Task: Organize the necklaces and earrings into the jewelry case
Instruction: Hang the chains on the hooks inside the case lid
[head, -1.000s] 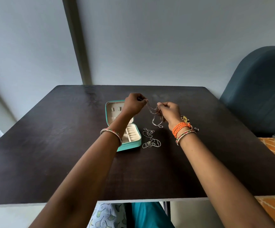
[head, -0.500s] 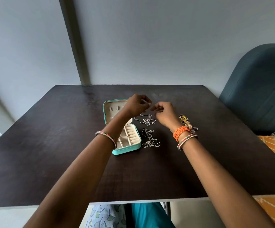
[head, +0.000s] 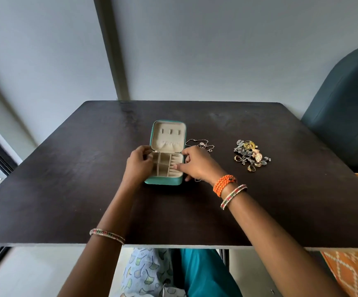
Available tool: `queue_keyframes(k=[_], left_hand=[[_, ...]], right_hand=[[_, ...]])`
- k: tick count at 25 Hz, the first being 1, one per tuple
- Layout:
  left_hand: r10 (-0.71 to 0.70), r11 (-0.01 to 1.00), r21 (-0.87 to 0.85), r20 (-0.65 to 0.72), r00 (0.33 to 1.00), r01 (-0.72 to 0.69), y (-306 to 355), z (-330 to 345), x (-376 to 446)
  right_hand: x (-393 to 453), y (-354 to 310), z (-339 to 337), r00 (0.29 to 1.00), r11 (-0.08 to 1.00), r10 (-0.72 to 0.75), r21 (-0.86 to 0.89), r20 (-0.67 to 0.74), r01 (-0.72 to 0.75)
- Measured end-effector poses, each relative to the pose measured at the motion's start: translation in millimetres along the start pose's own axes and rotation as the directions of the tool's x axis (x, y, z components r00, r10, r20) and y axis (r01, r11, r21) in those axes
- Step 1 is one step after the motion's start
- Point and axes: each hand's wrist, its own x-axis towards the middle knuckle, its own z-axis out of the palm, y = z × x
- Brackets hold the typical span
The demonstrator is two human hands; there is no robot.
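The teal jewelry case (head: 163, 180) lies open mid-table, its beige lid flat at the back and its divided tray in front. My left hand (head: 138, 166) is curled at the tray's left edge. My right hand (head: 197, 166) is at its right edge, thumb over the compartments. A thin silver necklace (head: 163, 163) looks stretched across the tray, pinched between both hands. Another silver necklace (head: 201, 145) lies on the table just right of the lid. A bit of chain (head: 197, 180) shows under my right hand. A pile of earrings (head: 252, 156) sits further right.
The dark table (head: 66, 189) has its front edge near my elbows. A dark blue chair back (head: 345, 108) stands at the right, with orange patterned fabric (head: 353, 271) below it. A grey wall rises behind the table.
Both hands have moved from over the loose chains to the two sides of the case. The case now sits square to me, and the earring pile is uncovered.
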Motion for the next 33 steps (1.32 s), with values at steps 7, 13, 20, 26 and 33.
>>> queue_keyframes(k=[7, 13, 20, 26, 33], left_hand=[[0.096, 0.994, 0.065, -0.067, 0.993, -0.092, -5, -2, -22], [0.364, 0.833, 0.483, -0.109, 0.925, -0.271, 10, 7, -24], [0.496, 0.84, 0.311, -0.113, 0.861, -0.444, 31, 14, -18], [0.544, 0.838, -0.133, 0.16, 0.823, -0.528, 60, 5, -18], [0.571, 0.801, -0.34, 0.184, 0.8, -0.493, 95, -11, -30]], right_hand=[[-13, 9, -9, 0.958, 0.996, -0.047, -0.089, -0.282, 0.022], [-6, 42, -40, 0.955, 0.918, 0.03, -0.37, -0.294, -0.143], [8, 44, -28, 0.972, 0.96, 0.067, -0.251, -0.224, -0.124], [-7, -2, -62, 0.99, 0.942, -0.001, 0.333, -0.143, 0.049], [-26, -64, -95, 0.972, 0.854, -0.164, 0.47, -0.166, 0.224]])
